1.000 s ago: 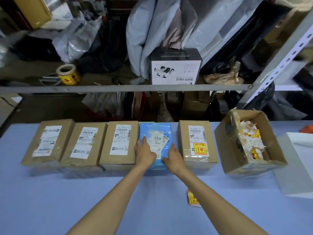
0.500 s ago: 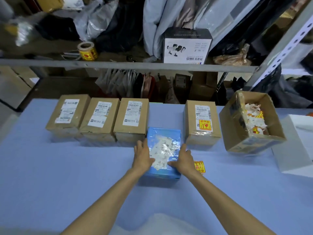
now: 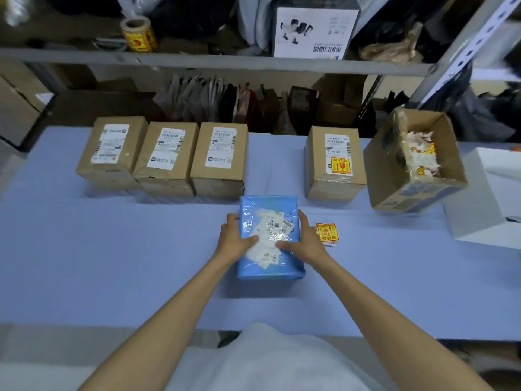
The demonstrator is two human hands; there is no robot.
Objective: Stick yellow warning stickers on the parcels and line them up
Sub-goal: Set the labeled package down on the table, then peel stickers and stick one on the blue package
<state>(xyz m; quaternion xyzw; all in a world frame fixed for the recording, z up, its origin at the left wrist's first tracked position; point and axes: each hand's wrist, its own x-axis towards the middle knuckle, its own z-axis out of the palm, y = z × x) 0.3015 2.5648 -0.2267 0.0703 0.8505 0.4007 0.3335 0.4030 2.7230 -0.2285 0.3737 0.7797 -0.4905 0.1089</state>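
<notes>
A blue plastic-wrapped parcel [image 3: 269, 210] with crumpled white labels lies in the middle of the blue table [image 3: 112, 249]. My left hand [image 3: 235, 239] grips its left side and my right hand [image 3: 306, 239] grips its right side, thumbs on top. Just right of my right hand lies a small stack of yellow warning stickers [image 3: 327, 234]. Along the far edge stand three brown parcels [image 3: 112, 149] [image 3: 166, 155] [image 3: 220, 156] side by side, then a gap, then a fourth brown parcel [image 3: 334, 162] bearing a yellow sticker.
An open cardboard box [image 3: 394, 176] with sticker scraps sits at the far right, next to a white box [image 3: 485, 210]. A shelf rail [image 3: 197, 59] behind the table carries a yellow sticker roll [image 3: 138, 35] and a black-and-white carton [image 3: 315, 29].
Both hands pulled the blue parcel out of the row toward me, leaving a gap between the third and fourth brown parcels. The sticker stack now shows beside my right hand.
</notes>
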